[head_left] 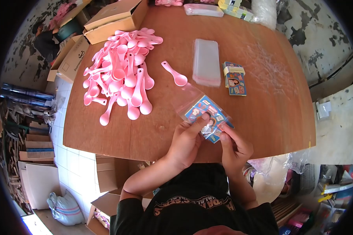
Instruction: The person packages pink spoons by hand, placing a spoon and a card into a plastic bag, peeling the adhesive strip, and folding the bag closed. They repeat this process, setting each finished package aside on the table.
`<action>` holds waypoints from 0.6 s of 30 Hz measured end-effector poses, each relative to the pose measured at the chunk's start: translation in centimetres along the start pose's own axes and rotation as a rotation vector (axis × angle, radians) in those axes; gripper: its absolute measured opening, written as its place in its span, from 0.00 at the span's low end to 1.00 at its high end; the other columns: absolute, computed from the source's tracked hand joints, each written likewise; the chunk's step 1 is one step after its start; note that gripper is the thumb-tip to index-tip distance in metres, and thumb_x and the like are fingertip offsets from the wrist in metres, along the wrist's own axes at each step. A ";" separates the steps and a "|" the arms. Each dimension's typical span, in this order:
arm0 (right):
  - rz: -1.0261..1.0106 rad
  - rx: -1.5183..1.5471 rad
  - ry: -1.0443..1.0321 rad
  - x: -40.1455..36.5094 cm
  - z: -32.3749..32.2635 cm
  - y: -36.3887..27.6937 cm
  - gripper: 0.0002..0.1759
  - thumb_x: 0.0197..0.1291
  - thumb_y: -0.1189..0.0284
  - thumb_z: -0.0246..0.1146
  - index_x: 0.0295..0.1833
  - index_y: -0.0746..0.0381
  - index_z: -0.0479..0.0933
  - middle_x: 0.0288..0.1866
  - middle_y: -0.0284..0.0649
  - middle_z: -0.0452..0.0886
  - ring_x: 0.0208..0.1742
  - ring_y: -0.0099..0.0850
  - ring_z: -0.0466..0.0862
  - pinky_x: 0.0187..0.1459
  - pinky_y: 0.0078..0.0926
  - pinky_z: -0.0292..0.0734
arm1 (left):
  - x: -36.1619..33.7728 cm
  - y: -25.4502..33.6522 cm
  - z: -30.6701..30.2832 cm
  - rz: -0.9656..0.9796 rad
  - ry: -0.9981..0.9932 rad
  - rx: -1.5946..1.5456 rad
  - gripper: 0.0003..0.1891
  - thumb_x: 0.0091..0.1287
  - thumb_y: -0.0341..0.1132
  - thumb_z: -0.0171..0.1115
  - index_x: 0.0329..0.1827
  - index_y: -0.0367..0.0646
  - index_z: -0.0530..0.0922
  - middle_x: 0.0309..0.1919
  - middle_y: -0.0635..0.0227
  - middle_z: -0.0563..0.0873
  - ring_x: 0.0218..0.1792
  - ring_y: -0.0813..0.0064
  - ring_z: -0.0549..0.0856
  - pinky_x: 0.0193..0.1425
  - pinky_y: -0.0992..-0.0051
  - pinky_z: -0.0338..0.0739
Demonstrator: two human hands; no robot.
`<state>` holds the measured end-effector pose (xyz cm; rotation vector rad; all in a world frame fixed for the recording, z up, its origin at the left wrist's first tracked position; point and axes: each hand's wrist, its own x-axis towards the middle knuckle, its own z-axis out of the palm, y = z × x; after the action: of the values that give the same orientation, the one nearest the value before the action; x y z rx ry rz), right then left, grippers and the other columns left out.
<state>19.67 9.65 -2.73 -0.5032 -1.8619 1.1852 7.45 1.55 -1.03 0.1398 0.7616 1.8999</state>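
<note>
My left hand (187,140) is closed with its thumb pressed on a blue printed card (202,107), which lies in or against a clear plastic bag (185,97). At the card's near right corner, my right hand (235,148) pinches the edge with thumb and forefinger. The bag's clear end stretches toward a single pink measuring spoon (174,74) on the table. Beyond my hands lie a stack of clear plastic bags (206,62) and a banded stack of printed cards (236,84). My fingers hide the card's lower part.
A large heap of pink spoons (121,74) covers the left of the wooden table (161,137). Behind it stands a cardboard box (113,21). Crumpled clear plastic (266,64) lies at the right. At the far left, another person (47,43) sits beyond an open carton (72,56).
</note>
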 end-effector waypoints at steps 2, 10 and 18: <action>-0.002 -0.035 -0.062 0.1 0.4 0.2 0.16 0.60 0.84 0.61 0.54 0.72 0.76 0.45 0.49 0.84 0.43 0.25 0.84 0.44 0.18 0.78 | -0.2 -0.6 0.4 -0.003 0.035 0.025 0.15 0.72 0.39 0.55 0.56 0.41 0.74 0.49 0.66 0.83 0.52 0.74 0.81 0.58 0.70 0.74; 0.180 0.583 -0.034 0.5 0.7 0.9 0.24 0.61 0.85 0.59 0.63 0.72 0.64 0.52 0.51 0.80 0.50 0.31 0.83 0.51 0.26 0.79 | -0.1 -0.7 -0.2 0.012 0.041 0.018 0.15 0.71 0.38 0.55 0.56 0.40 0.74 0.48 0.66 0.83 0.50 0.75 0.82 0.54 0.70 0.76; 0.206 0.373 -0.019 0.6 0.8 0.4 0.20 0.59 0.84 0.62 0.58 0.70 0.69 0.46 0.47 0.82 0.46 0.25 0.81 0.45 0.18 0.77 | -1.3 -3.0 -0.2 -0.010 0.009 0.120 0.12 0.69 0.37 0.60 0.51 0.40 0.78 0.42 0.72 0.83 0.45 0.83 0.80 0.51 0.77 0.73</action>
<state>18.67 9.83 -2.99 -0.4808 -1.5791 1.6374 10.31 1.11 -2.59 0.2015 0.8812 1.8470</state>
